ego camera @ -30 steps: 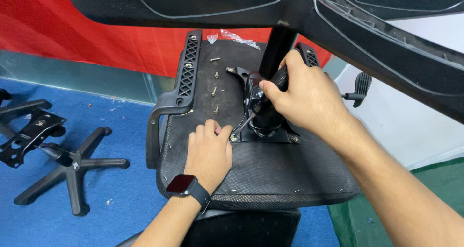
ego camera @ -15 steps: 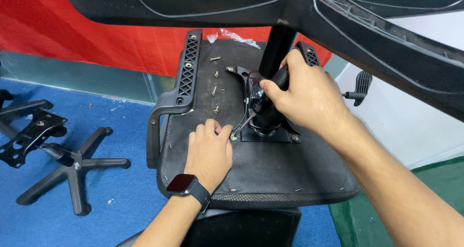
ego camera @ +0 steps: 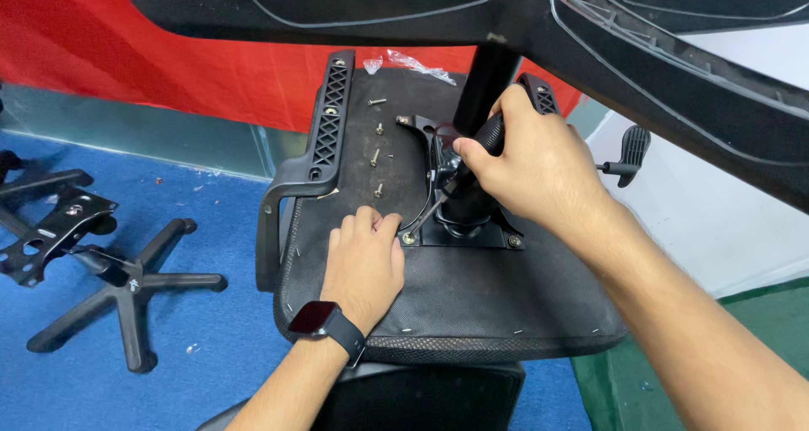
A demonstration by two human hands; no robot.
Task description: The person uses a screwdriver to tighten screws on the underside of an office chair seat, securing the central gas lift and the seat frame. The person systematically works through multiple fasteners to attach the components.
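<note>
Across the middle of the view lies an upturned black fabric-covered office chair seat (ego camera: 472,305), its underside facing up, with a black plastic armrest bracket (ego camera: 324,136) along its left edge. Bolted to the seat's centre is a black metal tilt mechanism plate (ego camera: 489,233), from which a black gas-lift column (ego camera: 484,102) rises to a black plastic star base (ego camera: 590,26) overhead. Right hand (ego camera: 539,165): its grip is wrapped tight around a black tool handle (ego camera: 490,133) just beside the column. Left hand (ego camera: 364,267), wearing a black smartwatch (ego camera: 324,323), rests flat on the seat, fingers together at the plate's near-left corner, clasping nothing. Several loose silver screws (ego camera: 377,155) lie on the fabric near the bracket. Another black star base (ego camera: 126,283) sits on the blue floor (ego camera: 101,397) to the left.
</note>
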